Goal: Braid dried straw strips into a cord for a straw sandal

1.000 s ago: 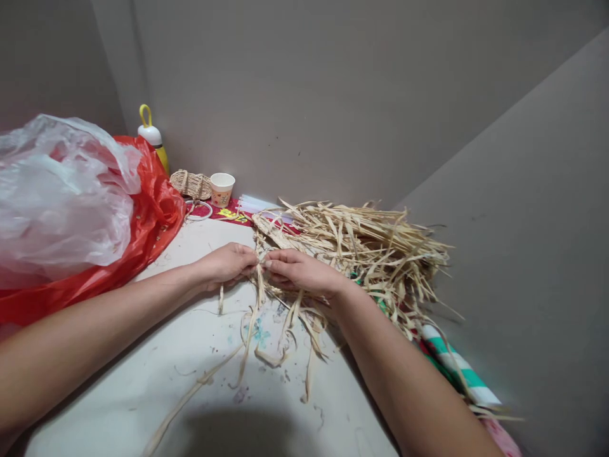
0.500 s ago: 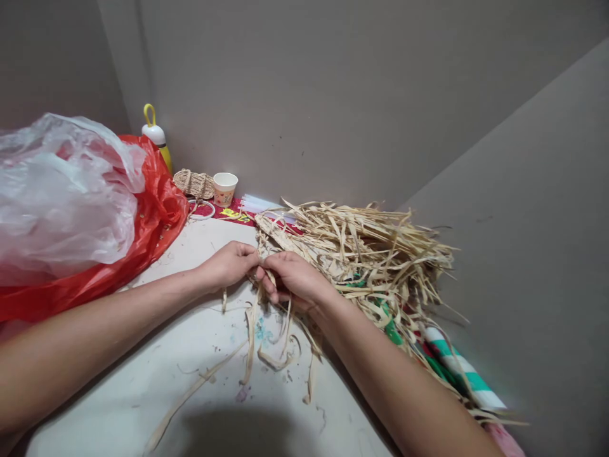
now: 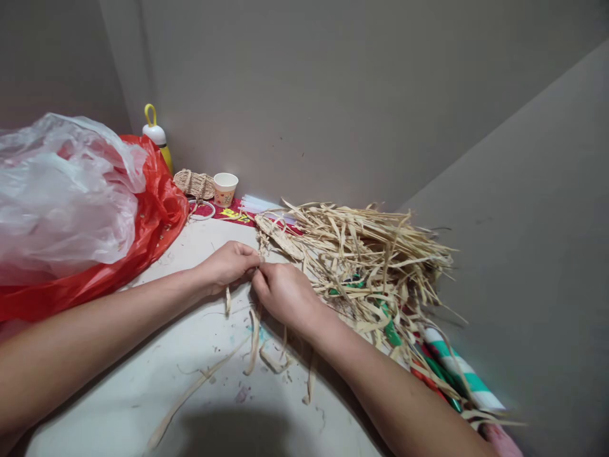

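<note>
My left hand (image 3: 233,263) is closed in a pinch on dry straw strips, with a short end (image 3: 228,299) hanging below it. Right against its fingertips, my right hand (image 3: 283,289) is closed too, knuckles up, on the same straw. Its fingers hide most of what lies between the hands. Loose straw strips (image 3: 254,343) dangle below the hands over the white table (image 3: 118,406). Just beyond, a flat braided straw piece (image 3: 280,238) lies at the edge of a big heap of dry straw (image 3: 375,238).
Red and clear plastic bags (image 3: 66,197) bulge at the left. Along the wall stand a yellow-and-white bottle (image 3: 155,134), a coiled straw bundle (image 3: 194,184) and a paper cup (image 3: 225,189). A green-striped roll (image 3: 464,368) lies at the right edge.
My right hand has turned over from fingers showing to knuckles up, its fingers now hidden. The hanging strips have shifted slightly. My left hand stays in nearly the same place.
</note>
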`<state>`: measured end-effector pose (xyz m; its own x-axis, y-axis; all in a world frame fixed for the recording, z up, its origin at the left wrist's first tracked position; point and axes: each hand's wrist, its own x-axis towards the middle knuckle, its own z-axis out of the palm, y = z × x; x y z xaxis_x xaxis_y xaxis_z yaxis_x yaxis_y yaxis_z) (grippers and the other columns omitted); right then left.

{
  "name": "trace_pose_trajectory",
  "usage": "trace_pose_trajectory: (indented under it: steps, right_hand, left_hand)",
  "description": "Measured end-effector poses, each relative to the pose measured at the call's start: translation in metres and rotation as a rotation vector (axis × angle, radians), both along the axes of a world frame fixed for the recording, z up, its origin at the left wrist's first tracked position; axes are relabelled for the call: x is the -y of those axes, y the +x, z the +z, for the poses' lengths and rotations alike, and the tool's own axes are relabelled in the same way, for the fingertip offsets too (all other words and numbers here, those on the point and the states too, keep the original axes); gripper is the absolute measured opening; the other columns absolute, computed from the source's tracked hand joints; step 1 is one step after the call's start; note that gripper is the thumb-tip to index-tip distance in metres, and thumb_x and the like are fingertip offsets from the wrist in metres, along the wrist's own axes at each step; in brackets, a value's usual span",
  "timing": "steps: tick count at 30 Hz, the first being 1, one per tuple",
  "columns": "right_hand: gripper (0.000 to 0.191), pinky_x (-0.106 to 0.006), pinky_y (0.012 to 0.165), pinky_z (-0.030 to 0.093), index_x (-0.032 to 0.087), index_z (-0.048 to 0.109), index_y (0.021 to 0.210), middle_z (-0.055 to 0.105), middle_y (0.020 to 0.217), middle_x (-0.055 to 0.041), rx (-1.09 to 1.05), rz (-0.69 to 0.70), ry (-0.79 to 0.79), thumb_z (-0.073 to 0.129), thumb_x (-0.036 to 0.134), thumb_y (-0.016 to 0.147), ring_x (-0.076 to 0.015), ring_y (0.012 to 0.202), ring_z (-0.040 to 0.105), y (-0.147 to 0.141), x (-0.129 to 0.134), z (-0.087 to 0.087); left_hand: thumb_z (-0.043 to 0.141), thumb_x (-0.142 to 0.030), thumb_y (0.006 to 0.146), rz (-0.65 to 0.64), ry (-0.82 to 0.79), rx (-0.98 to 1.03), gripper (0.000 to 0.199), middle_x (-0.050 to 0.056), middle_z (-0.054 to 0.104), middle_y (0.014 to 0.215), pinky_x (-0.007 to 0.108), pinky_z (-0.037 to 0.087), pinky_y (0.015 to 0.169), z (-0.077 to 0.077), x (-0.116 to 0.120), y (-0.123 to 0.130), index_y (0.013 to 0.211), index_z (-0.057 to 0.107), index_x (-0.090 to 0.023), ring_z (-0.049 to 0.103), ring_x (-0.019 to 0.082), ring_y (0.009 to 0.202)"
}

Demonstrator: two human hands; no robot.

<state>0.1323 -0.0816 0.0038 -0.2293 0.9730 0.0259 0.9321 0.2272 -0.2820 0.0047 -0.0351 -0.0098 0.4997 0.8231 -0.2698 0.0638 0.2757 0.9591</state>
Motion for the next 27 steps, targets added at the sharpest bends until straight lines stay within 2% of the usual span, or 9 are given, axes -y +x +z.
trace_pose_trajectory:
  steps: [3, 7, 10, 13, 15, 18, 22, 24, 27]
  right_hand:
    - [0.030, -0.030, 0.053, 0.025, 0.016, 0.062, 0.068, 0.062, 0.061, -0.0103, 0.053, 0.138, 0.002, 0.044, 0.031, 0.086, -0.0168, 0.052, 0.049, 0.000, 0.012, 0.012]
    - [0.035, -0.026, 0.048, 0.024, 0.018, 0.058, 0.059, 0.052, 0.051, -0.0019, -0.176, 0.347, -0.135, 0.058, 0.045, 0.080, -0.0108, 0.046, 0.040, 0.016, 0.022, 0.043]
    - [0.040, -0.023, 0.045, 0.028, 0.017, 0.059, 0.059, 0.050, 0.049, -0.0003, -0.504, 0.230, -0.153, 0.051, 0.047, 0.084, -0.0098, 0.045, 0.042, 0.033, 0.013, 0.056]
    - [0.037, -0.023, 0.049, 0.038, 0.016, 0.060, 0.066, 0.059, 0.059, -0.0035, -0.748, -0.030, -0.051, 0.052, 0.048, 0.084, -0.0122, 0.055, 0.053, 0.042, -0.007, 0.046]
    - [0.034, -0.023, 0.052, 0.043, 0.015, 0.060, 0.072, 0.064, 0.071, -0.0060, -0.827, -0.086, -0.213, 0.053, 0.047, 0.083, -0.0131, 0.060, 0.058, 0.040, -0.020, 0.029]
    - [0.029, -0.023, 0.052, 0.045, 0.016, 0.058, 0.078, 0.064, 0.074, -0.0054, -1.037, -0.051, -0.560, 0.053, 0.043, 0.083, -0.0126, 0.060, 0.059, 0.029, -0.031, 0.005]
    - [0.025, -0.016, 0.034, 0.027, 0.016, 0.052, 0.071, 0.049, 0.052, 0.0043, -1.187, -0.003, -0.760, 0.055, 0.039, 0.082, -0.0039, 0.035, 0.035, 0.024, -0.032, -0.007]
    - [0.025, -0.015, 0.031, 0.015, 0.016, 0.052, 0.070, 0.036, 0.045, 0.0087, -1.167, -0.020, -0.767, 0.055, 0.038, 0.082, -0.0022, 0.032, 0.022, 0.026, -0.032, -0.006]
    - [0.027, -0.014, 0.030, 0.012, 0.014, 0.053, 0.067, 0.028, 0.043, 0.0101, -1.098, -0.055, -0.782, 0.053, 0.036, 0.083, -0.0023, 0.033, 0.018, 0.031, -0.034, -0.003]
  left_hand:
    - [0.054, -0.019, 0.074, 0.013, -0.076, 0.026, 0.020, -0.008, 0.033, 0.038, 0.020, 0.013, 0.033, 0.004, -0.001, -0.001, 0.056, 0.048, -0.016, 0.023, 0.003, 0.029]
    - [0.055, -0.019, 0.075, 0.018, -0.180, 0.088, 0.013, -0.009, 0.028, 0.041, 0.018, 0.012, 0.033, 0.014, -0.006, -0.007, 0.063, 0.053, -0.014, 0.017, 0.002, 0.031]
    - [0.057, -0.018, 0.074, -0.004, -0.220, 0.120, 0.015, -0.010, 0.026, 0.044, 0.016, 0.012, 0.033, 0.016, -0.010, -0.011, 0.062, 0.050, -0.014, 0.016, 0.001, 0.034]
    - [0.056, -0.018, 0.075, -0.044, -0.240, 0.128, 0.012, -0.010, 0.026, 0.046, 0.015, 0.011, 0.034, 0.014, -0.012, -0.013, 0.065, 0.052, -0.013, 0.015, 0.000, 0.035]
    - [0.056, -0.019, 0.075, -0.071, -0.232, 0.126, 0.012, -0.010, 0.026, 0.046, 0.015, 0.012, 0.034, 0.012, -0.012, -0.014, 0.066, 0.051, -0.013, 0.015, 0.000, 0.035]
    - [0.057, -0.023, 0.075, -0.136, -0.164, 0.128, 0.017, -0.008, 0.033, 0.047, 0.015, 0.014, 0.034, 0.009, -0.011, -0.015, 0.062, 0.048, -0.015, 0.019, 0.001, 0.035]
    - [0.053, -0.025, 0.078, -0.204, -0.063, 0.049, 0.017, -0.007, 0.036, 0.045, 0.018, 0.016, 0.034, 0.006, -0.010, -0.016, 0.063, 0.048, -0.017, 0.023, 0.003, 0.033]
    - [0.051, -0.025, 0.079, -0.217, -0.021, -0.009, 0.014, -0.008, 0.033, 0.043, 0.019, 0.016, 0.035, 0.006, -0.011, -0.016, 0.067, 0.051, -0.017, 0.024, 0.004, 0.033]
    - [0.050, -0.027, 0.079, -0.258, 0.088, -0.080, 0.015, -0.008, 0.034, 0.044, 0.020, 0.017, 0.038, 0.008, -0.011, -0.016, 0.071, 0.054, -0.016, 0.025, 0.005, 0.036]
